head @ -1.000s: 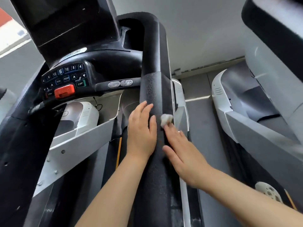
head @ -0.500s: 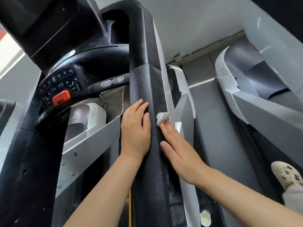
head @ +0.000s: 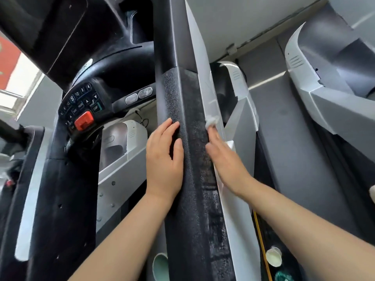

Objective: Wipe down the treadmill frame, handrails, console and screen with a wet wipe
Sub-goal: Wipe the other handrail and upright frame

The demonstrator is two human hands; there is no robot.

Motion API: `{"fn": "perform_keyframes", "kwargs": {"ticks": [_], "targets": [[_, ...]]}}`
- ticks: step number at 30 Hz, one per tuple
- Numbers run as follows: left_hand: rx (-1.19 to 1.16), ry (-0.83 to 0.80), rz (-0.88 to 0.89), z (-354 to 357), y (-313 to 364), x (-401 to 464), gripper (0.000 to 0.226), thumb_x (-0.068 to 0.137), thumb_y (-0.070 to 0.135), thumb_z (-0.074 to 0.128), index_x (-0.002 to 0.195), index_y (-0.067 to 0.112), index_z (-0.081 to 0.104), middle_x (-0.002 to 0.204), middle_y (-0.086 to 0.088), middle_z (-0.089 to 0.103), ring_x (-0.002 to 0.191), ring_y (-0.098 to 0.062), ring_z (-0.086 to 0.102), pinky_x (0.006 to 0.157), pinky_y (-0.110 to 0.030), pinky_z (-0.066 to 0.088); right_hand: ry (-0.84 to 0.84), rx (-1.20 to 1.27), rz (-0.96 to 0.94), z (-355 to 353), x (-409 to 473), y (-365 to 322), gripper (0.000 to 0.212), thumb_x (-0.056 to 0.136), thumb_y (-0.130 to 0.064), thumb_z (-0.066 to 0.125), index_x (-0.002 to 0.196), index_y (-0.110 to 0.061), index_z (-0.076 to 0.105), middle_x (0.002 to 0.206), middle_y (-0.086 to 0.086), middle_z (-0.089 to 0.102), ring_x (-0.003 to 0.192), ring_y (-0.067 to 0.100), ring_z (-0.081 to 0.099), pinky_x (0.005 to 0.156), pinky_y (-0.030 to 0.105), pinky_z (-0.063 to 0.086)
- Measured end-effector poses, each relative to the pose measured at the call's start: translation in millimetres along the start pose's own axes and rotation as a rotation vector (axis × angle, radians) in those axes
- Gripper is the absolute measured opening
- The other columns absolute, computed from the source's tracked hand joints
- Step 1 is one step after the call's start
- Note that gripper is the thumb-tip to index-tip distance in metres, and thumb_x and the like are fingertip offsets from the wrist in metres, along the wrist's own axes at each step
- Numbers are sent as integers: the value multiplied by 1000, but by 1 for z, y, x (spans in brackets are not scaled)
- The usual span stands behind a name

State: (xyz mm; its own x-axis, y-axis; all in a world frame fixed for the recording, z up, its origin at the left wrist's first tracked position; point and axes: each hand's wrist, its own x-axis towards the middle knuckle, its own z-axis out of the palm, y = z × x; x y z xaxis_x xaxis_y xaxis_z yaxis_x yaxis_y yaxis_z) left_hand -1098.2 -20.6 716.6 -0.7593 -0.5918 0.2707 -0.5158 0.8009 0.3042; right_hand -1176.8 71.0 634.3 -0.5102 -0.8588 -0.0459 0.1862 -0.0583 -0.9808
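Note:
The treadmill's right handrail [head: 188,102], black and textured, runs up the middle of the view. My left hand [head: 164,159] lies flat against its left side with straight fingers. My right hand [head: 225,163] is on the rail's right edge and presses a small crumpled white wet wipe [head: 212,120] against it with the fingertips. The fingers are blurred. A white side panel [head: 203,63] borders the rail on the right. The console [head: 83,106] with a keypad and red stop button sits at left, below the dark screen [head: 50,27].
A second treadmill [head: 316,92] with grey and white shrouds stands at right across a grey floor strip. The left handrail [head: 36,189] fills the lower left. A small white cup [head: 274,256] and a pale green tube [head: 160,264] lie near the bottom.
My right hand has slid the wipe from the rail's top face over to its right edge. The view has tilted and moved closer. My left hand has kept its place.

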Motion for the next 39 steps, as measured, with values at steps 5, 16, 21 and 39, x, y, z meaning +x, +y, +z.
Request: {"fn": "perform_keyframes", "kwargs": {"ticks": [5,16,21,39], "targets": [[-1,-16,-22,-1,2,-2,47,91,30,35,128,9,54,134,8,41,125,3,32,107,-8,18,11,-23,229,-19,62,32,49,103,-43,13,151,-35,3,158,-10,7,145,24,10,116,41,11],[-38,-3,-19,-1,0,-2,36,91,30,37,124,25,48,134,6,44,126,-5,36,109,-18,23,29,-30,162,-24,61,28,48,104,-33,17,151,-24,11,157,-7,11,145,12,9,119,37,1],[-45,-6,-26,-1,1,-2,35,90,30,36,124,26,48,133,9,43,126,-6,36,109,-17,23,12,-55,399,-30,65,51,53,100,-51,16,150,-32,19,156,-3,22,145,27,15,118,42,11],[-59,-4,-11,-1,-4,-2,34,92,30,37,123,27,49,134,9,45,127,-8,38,110,-19,24,98,66,217,-18,39,49,50,102,-43,22,149,-28,26,151,-14,26,142,7,17,118,29,8]]}}
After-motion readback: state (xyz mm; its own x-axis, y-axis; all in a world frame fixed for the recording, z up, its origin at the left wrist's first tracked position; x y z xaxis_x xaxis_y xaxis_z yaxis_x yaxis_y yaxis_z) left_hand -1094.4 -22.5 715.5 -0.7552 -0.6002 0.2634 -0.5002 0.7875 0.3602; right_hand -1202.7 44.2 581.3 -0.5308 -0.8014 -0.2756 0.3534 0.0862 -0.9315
